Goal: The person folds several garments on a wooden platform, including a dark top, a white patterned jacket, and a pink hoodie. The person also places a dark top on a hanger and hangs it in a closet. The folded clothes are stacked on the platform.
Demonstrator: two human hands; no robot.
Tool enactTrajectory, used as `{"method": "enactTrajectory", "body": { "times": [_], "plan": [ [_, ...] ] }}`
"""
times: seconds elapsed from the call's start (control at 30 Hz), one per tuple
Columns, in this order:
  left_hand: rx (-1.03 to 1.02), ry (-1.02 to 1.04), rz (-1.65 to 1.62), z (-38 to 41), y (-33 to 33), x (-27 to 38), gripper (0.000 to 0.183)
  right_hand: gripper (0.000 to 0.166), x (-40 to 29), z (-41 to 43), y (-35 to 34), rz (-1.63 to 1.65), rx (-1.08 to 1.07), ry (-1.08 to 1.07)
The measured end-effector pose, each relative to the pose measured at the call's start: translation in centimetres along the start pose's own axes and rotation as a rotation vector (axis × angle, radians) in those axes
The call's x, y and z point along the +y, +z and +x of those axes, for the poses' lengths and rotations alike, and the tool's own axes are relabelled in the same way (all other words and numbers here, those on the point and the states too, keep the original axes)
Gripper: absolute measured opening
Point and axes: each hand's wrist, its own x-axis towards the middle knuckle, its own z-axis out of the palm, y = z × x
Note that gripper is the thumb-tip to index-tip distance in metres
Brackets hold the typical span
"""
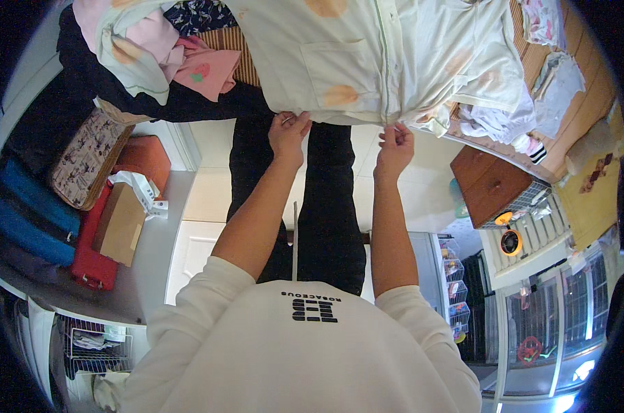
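Note:
A cream button-front shirt (343,62) with orange spots and a chest pocket lies spread over the bed's edge in front of me. My left hand (290,135) pinches its near hem below the pocket. Further right, my right hand (395,147) grips the same hem just below the green-edged button placket. At the left lie a pink garment with a strawberry print (203,67), a paler pink cloth (152,38) and black trousers (198,103). Small white clothes (498,121) and a striped-cuff sock (535,149) lie to the right.
A striped mat (229,49) shows beneath the clothes. At left, a grey surface (172,248) carries a cardboard box (121,222), a red case (92,258) and a patterned case (90,160). A brown wooden box (490,186) and an orange-rimmed fan (511,242) are at right.

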Motion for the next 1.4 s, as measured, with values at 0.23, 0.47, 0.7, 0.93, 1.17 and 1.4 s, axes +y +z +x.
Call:
{"method": "enactTrajectory", "body": {
  "times": [0.23,0.47,0.7,0.93,1.17,1.4],
  "plan": [
    [-0.146,0.009,0.269,-2.9,-4.6,3.0,0.027,0.032,-0.1,-1.7,1.9,0.160,-0.186,0.470],
    [-0.191,-0.087,0.314,-3.7,-8.2,7.3,0.013,0.031,-0.7,-3.3,4.1,0.275,-0.227,0.557],
    [-0.177,-0.085,0.370,-2.4,-8.8,6.5,0.012,0.013,1.1,-2.2,4.7,0.514,-0.174,0.569],
    [-0.116,-0.005,0.304,-1.7,-9.7,6.9,0.013,0.007,4.3,-2.8,1.5,0.599,-0.062,0.507],
    [-0.073,0.465,0.672,-1.3,-11.9,7.1,0.011,0.006,3.8,-4.7,-0.5,0.566,0.006,0.482],
    [0.035,0.201,0.354,-0.5,-14.0,6.8,0.015,0.017,3.5,-3.8,1.1,0.275,-0.200,0.388]
  ]
}}
